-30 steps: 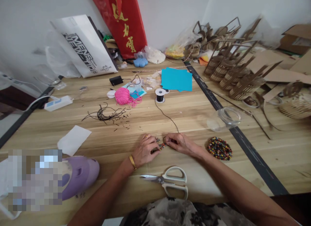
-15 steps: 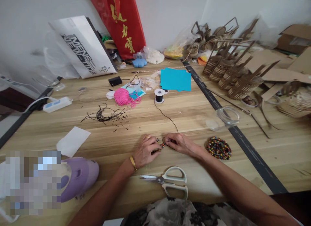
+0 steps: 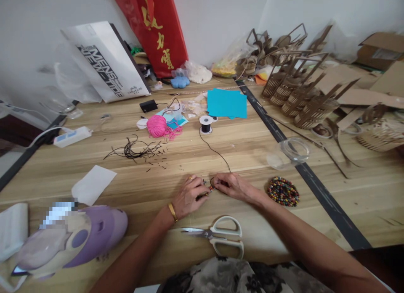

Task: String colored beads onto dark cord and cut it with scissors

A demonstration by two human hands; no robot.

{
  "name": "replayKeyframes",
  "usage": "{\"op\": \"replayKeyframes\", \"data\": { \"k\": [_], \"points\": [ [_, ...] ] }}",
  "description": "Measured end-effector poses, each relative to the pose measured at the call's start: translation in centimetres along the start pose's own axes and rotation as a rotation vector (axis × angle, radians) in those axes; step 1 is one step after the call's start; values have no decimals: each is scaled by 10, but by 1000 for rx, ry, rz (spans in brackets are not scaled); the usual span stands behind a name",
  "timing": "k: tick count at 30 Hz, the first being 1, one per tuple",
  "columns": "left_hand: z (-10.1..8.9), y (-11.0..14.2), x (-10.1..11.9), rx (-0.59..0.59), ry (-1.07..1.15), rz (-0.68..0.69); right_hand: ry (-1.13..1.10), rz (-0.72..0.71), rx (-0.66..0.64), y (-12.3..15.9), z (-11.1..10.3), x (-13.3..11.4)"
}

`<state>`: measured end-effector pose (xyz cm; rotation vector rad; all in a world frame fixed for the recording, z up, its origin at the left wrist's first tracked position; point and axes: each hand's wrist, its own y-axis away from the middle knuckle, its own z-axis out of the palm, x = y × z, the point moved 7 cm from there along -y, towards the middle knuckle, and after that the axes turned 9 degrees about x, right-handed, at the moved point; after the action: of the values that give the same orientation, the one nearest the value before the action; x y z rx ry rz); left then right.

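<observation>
Between my two hands lies a short string of coloured beads [image 3: 211, 189]. My left hand [image 3: 190, 194] is closed on the bead string, its fingers bent down over it near the tabletop. Just right of it, my right hand [image 3: 232, 185] pinches the black cord [image 3: 218, 152], which makes a small loop by the fingertips. That cord runs back to a white spool [image 3: 206, 125] wound with black. Closer to me, scissors [image 3: 212, 233] with pale handles lie with blades pointing left. A coiled strand of multicoloured beads [image 3: 283, 191] rests beyond my right wrist.
Cut black cords [image 3: 135, 149] with scattered snippets lie left, near pink yarn [image 3: 157, 126]. Blue sheets [image 3: 226, 103] sit farther back. A purple iron [image 3: 94, 230] and white paper [image 3: 94, 185] are at left. Small woven baskets [image 3: 301, 97] and a clear plastic coil [image 3: 295, 151] stand right.
The view has shifted slightly, so things on the table appear a little farther left. My hands keep nearly the same pose on the beads and cord.
</observation>
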<state>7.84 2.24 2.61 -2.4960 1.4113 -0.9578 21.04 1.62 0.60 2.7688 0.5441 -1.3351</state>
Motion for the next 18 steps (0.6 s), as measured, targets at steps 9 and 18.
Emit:
{"op": "replayKeyframes", "data": {
  "k": [9, 18],
  "points": [
    [0, -1, 2, 22, -8, 33, -11, -2, -3, -1, 0, 0],
    [2, 0, 1, 12, 4, 27, -16, -7, 11, -1, 0, 1]
  ]
}}
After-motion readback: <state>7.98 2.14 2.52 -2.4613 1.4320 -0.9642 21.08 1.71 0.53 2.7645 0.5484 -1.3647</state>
